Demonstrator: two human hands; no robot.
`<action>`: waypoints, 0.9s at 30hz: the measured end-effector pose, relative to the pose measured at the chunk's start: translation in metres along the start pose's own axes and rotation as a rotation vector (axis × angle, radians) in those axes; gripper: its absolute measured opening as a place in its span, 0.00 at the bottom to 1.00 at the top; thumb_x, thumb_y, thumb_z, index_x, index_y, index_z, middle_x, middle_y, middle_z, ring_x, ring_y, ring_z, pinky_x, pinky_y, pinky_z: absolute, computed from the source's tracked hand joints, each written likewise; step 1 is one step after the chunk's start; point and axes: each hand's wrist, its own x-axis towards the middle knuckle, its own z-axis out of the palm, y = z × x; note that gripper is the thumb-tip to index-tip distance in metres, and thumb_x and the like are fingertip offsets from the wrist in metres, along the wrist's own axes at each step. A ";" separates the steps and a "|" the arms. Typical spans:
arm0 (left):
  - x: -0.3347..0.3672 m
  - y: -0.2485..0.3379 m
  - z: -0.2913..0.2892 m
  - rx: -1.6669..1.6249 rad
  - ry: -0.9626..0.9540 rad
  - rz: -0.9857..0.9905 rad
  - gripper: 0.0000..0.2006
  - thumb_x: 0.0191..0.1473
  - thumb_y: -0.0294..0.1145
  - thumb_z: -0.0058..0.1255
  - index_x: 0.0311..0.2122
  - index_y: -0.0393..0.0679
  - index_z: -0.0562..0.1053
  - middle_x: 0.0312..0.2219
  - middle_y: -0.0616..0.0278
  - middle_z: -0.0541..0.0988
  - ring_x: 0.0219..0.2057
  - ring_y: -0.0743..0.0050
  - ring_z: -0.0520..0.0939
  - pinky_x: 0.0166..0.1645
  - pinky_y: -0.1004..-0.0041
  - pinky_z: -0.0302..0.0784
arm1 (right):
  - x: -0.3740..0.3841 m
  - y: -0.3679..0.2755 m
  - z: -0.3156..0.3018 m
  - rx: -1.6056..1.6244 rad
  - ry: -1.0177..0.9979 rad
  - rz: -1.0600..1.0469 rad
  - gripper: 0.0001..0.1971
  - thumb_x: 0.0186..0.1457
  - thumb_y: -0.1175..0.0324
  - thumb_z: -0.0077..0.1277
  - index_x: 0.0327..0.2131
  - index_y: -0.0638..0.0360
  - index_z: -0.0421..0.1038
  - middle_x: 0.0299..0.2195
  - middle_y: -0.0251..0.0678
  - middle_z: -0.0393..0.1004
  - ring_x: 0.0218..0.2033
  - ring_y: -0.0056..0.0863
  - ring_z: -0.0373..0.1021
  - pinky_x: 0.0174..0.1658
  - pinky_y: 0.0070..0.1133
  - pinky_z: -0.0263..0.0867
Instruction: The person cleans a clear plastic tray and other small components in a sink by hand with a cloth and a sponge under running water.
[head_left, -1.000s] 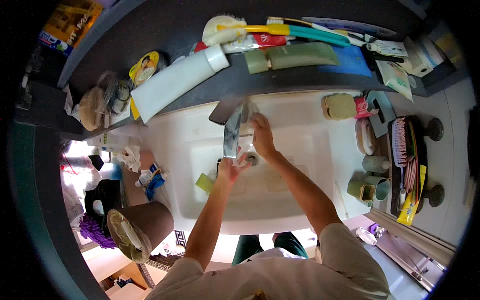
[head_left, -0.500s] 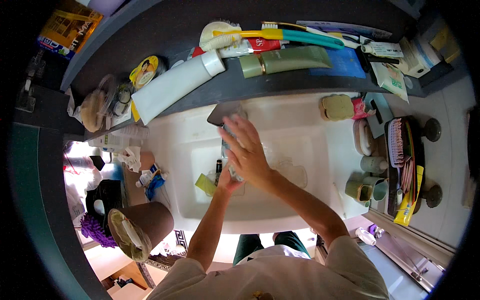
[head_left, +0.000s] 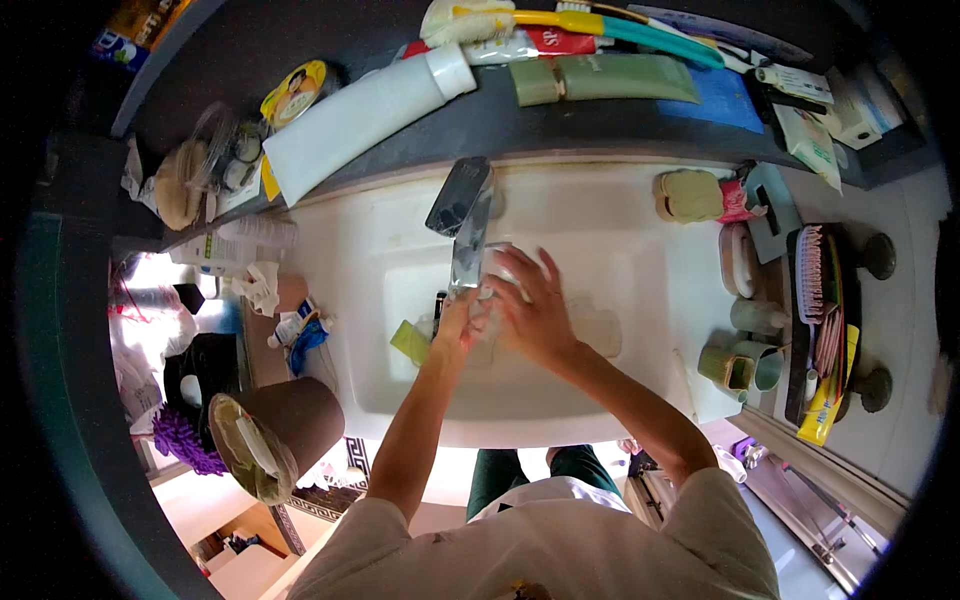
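Over the white sink, both my hands are close together under the silver faucet with its dark top. My left hand has its fingers curled just below the spout, closed around something I cannot make out. To its right, my right hand is palm down, its fingers apart and bent. A pale, translucent patch shows between the hands near the right fingertips; whether it is water or a clear object I cannot tell. Beside my left wrist lie a yellow-green block and a small black item.
A dark shelf across the back holds a white tube, a green tube and a yellow-teal toothbrush. Cups, a soap dish and a pink-bristled brush stand at right. A brown bin is at left.
My right hand has come down and right from over the faucet, uncovering the spout. My left hand has moved up toward the spout. The whole view has shifted slightly.
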 end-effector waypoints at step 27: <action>-0.022 0.245 -0.012 0.340 0.466 0.829 0.18 0.52 0.40 0.40 0.47 0.45 0.58 0.41 0.60 0.66 0.38 0.69 0.68 0.40 0.69 0.68 | -0.118 0.165 -0.096 -0.546 -0.145 0.200 0.15 0.38 0.80 0.42 0.35 0.61 0.61 0.55 0.37 0.46 0.57 0.38 0.42 0.56 0.39 0.38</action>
